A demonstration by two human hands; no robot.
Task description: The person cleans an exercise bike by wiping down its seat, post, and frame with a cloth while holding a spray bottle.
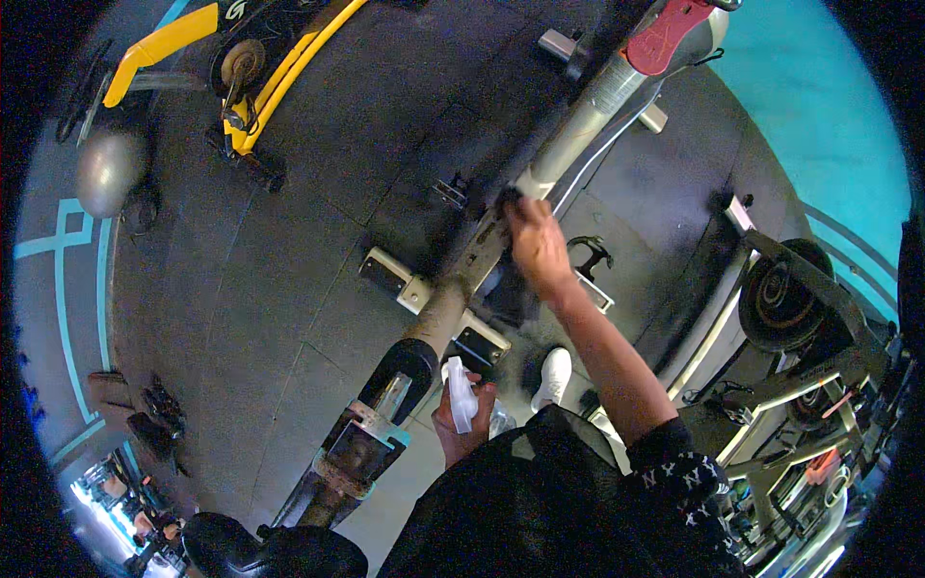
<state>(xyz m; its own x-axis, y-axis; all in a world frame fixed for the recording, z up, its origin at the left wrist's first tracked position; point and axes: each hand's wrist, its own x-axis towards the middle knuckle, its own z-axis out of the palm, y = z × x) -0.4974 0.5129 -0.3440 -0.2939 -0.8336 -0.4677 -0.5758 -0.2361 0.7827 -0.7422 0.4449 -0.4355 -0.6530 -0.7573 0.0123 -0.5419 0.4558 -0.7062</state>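
Note:
In my left hand (461, 419) is a spray bottle with a white trigger head (462, 393) and a clear body, held low, close to my body. My right hand (540, 246) reaches forward, fingers bent down onto the long frame beam (445, 306) of an exercise machine. Under those fingertips sits a small dark bunched thing, which looks like a cloth (508, 198); my fingers partly hide it. The beam runs diagonally from lower left to upper right, its middle scuffed. Strapped pedals (590, 254) flank it, and a red pad (665, 39) caps the far end.
Pale-ended crossbar feet (390, 275) stick out beside the beam. A yellow-framed machine (289, 82) and a silver ball (111, 173) stand far left. At right is a machine with round weight plates (785, 294). My white shoe (553, 378) rests on the dark floor.

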